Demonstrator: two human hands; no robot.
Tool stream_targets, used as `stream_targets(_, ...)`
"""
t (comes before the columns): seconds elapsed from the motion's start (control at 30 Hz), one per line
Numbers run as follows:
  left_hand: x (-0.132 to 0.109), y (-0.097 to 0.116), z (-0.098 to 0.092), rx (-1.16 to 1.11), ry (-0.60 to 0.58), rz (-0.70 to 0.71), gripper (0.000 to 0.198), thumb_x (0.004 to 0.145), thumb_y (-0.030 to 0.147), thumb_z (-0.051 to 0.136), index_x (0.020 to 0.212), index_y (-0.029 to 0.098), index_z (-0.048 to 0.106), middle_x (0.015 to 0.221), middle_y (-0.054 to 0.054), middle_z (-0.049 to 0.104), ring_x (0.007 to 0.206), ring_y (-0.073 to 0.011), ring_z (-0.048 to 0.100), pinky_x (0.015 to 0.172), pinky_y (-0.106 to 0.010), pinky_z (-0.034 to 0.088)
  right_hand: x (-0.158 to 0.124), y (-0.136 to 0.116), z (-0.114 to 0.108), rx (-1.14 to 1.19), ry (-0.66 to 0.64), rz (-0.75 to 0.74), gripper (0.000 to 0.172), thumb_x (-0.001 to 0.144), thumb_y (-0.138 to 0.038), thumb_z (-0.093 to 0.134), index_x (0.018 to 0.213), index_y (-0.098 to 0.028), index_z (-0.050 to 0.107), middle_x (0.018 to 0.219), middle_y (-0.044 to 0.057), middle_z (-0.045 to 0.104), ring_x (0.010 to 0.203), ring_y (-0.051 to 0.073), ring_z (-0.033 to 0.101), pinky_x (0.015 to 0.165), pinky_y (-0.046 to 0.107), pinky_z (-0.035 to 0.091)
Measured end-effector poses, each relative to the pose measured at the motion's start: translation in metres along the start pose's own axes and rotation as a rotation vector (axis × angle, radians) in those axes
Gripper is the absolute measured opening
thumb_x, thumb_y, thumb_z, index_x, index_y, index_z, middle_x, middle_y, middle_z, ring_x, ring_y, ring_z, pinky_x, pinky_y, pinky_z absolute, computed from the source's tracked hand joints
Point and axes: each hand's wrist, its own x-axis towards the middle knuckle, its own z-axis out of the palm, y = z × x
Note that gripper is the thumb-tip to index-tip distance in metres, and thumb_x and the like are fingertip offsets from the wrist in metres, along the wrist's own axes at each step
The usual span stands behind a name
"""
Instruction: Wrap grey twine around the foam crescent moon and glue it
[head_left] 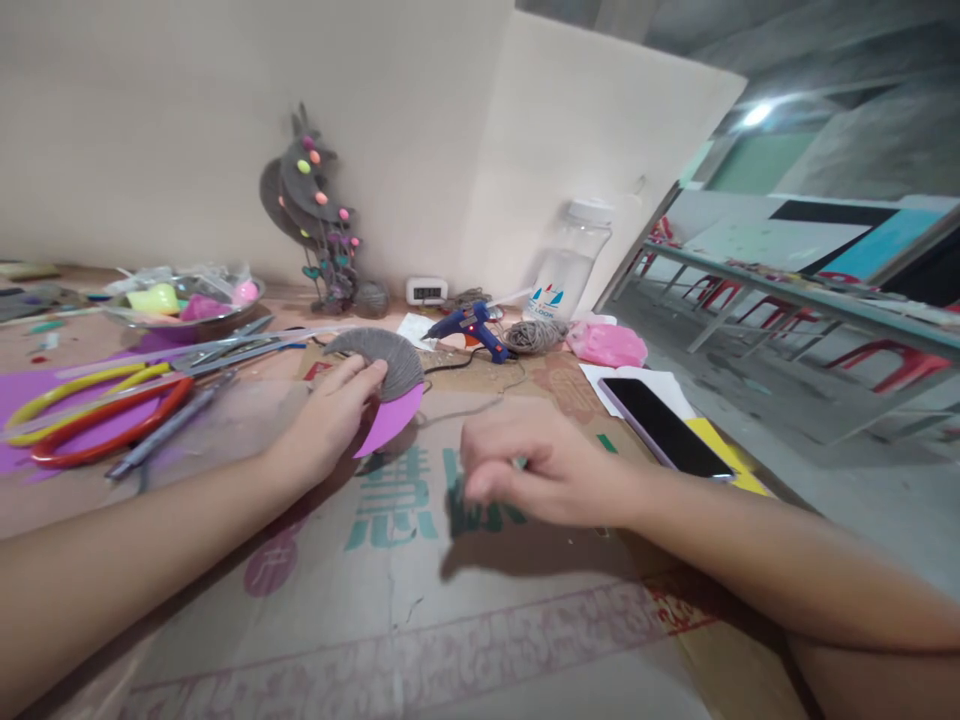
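My left hand (334, 415) has its fingers wrapped on the left edge of a crescent wound in grey yarn (391, 366). A purple paper piece (390, 418) shows below the yarn part, beside the fingers. To the right, my right hand (536, 465) hovers over the printed cardboard (390, 600) with its fingers curled and slightly blurred; whether something thin is pinched in it cannot be made out. A loose strand of grey yarn (480, 408) runs across the cardboard between the crescent and the yarn ball (536, 335).
Scissors (112, 425) and pens lie at left, near a bowl (225, 318) of bright pieces. A blue glue gun (469, 325), white timer (426, 291), decorated yarn moon (307, 190) and bottle (566, 265) stand behind. At right are a pink bag (611, 344) and phone (664, 425).
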Motion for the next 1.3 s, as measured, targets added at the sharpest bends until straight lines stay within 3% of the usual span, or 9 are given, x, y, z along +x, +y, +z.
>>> stream_targets(0.07, -0.002, 0.003, 0.002, -0.06, -0.024, -0.056, 0.026, 0.078, 0.033, 0.055, 0.064, 0.021, 0.037, 0.052, 0.007, 0.04, 0.042, -0.0092, 0.042, 0.042, -0.021, 0.029, -0.002, -0.003, 0.007, -0.027, 0.008, -0.021, 0.017, 0.089, -0.024, 0.048, 0.08, -0.02, 0.062, 0.081, 0.003, 0.061, 0.076, 0.012, 0.056, 0.07, 0.026, 0.045)
stream_targets(0.13, -0.004, 0.006, 0.002, -0.051, -0.033, -0.08, 0.026, 0.077, 0.032, 0.056, 0.063, 0.021, 0.037, 0.051, 0.008, 0.038, 0.042, -0.0085, 0.039, 0.041, -0.02, 0.026, -0.002, 0.005, 0.011, -0.034, 0.177, 0.048, 0.013, 0.087, -0.021, 0.049, 0.092, -0.021, 0.061, 0.092, 0.004, 0.062, 0.082, 0.014, 0.057, 0.07, 0.026, 0.046)
stream_targets(0.2, -0.005, 0.008, 0.002, 0.018, -0.04, -0.052, 0.026, 0.078, 0.032, 0.056, 0.062, 0.02, 0.039, 0.051, 0.007, 0.039, 0.044, -0.0085, 0.04, 0.042, -0.02, 0.027, 0.0, 0.019, 0.014, 0.013, 0.363, 0.188, 0.012, 0.086, -0.025, 0.051, 0.095, -0.021, 0.058, 0.092, 0.003, 0.061, 0.069, 0.011, 0.055, 0.059, 0.024, 0.044)
stream_targets(0.27, -0.006, 0.008, 0.002, 0.082, -0.073, -0.017, 0.027, 0.079, 0.033, 0.055, 0.062, 0.02, 0.04, 0.051, 0.007, 0.04, 0.044, -0.0083, 0.04, 0.042, -0.019, 0.028, 0.003, 0.032, 0.016, 0.129, 0.459, 0.322, 0.018, 0.085, -0.03, 0.052, 0.101, -0.021, 0.054, 0.097, 0.003, 0.061, 0.055, 0.007, 0.049, 0.05, 0.022, 0.041)
stream_targets(0.33, -0.008, 0.008, 0.001, 0.136, -0.114, 0.021, 0.027, 0.081, 0.035, 0.054, 0.063, 0.02, 0.041, 0.05, 0.007, 0.041, 0.043, -0.0082, 0.038, 0.041, -0.02, 0.028, 0.006, 0.041, 0.017, 0.223, 0.457, 0.408, 0.029, 0.084, -0.032, 0.054, 0.11, -0.021, 0.051, 0.102, 0.004, 0.06, 0.051, 0.006, 0.046, 0.047, 0.022, 0.04)
stream_targets(0.4, -0.009, 0.007, 0.001, 0.21, -0.137, 0.102, 0.026, 0.082, 0.034, 0.053, 0.064, 0.02, 0.043, 0.051, 0.007, 0.043, 0.044, -0.0085, 0.04, 0.042, -0.02, 0.03, 0.008, 0.046, 0.019, 0.237, 0.402, 0.465, 0.036, 0.082, -0.034, 0.056, 0.115, -0.021, 0.051, 0.09, 0.002, 0.062, 0.05, 0.007, 0.046, 0.048, 0.022, 0.04)
stream_targets(0.53, -0.01, 0.006, -0.001, 0.324, -0.132, 0.229, 0.026, 0.084, 0.033, 0.052, 0.063, 0.019, 0.047, 0.054, 0.005, 0.048, 0.05, -0.0099, 0.045, 0.046, -0.021, 0.034, 0.009, 0.05, 0.022, 0.148, 0.364, 0.507, 0.031, 0.079, -0.039, 0.06, 0.103, -0.02, 0.061, 0.067, -0.003, 0.057, 0.05, 0.008, 0.045, 0.049, 0.022, 0.037)
stream_targets(0.97, -0.01, 0.007, 0.001, 0.394, -0.207, 0.228, 0.038, 0.083, 0.036, 0.052, 0.049, 0.019, 0.053, 0.044, 0.001, 0.051, 0.044, -0.0133, 0.046, 0.046, -0.025, 0.034, 0.01, 0.053, 0.026, 0.35, 0.413, 0.508, 0.018, 0.077, -0.034, 0.06, 0.084, -0.017, 0.06, 0.061, -0.004, 0.054, 0.048, 0.006, 0.044, 0.044, 0.018, 0.036)
stream_targets(1.3, -0.01, 0.005, 0.0, 0.388, -0.22, 0.215, 0.035, 0.083, 0.036, 0.052, 0.053, 0.018, 0.053, 0.046, 0.002, 0.051, 0.045, -0.0122, 0.046, 0.046, -0.023, 0.034, 0.007, 0.055, 0.025, 0.287, 0.416, 0.444, 0.016, 0.078, -0.032, 0.059, 0.08, -0.017, 0.062, 0.064, -0.003, 0.054, 0.052, 0.007, 0.044, 0.049, 0.02, 0.037)
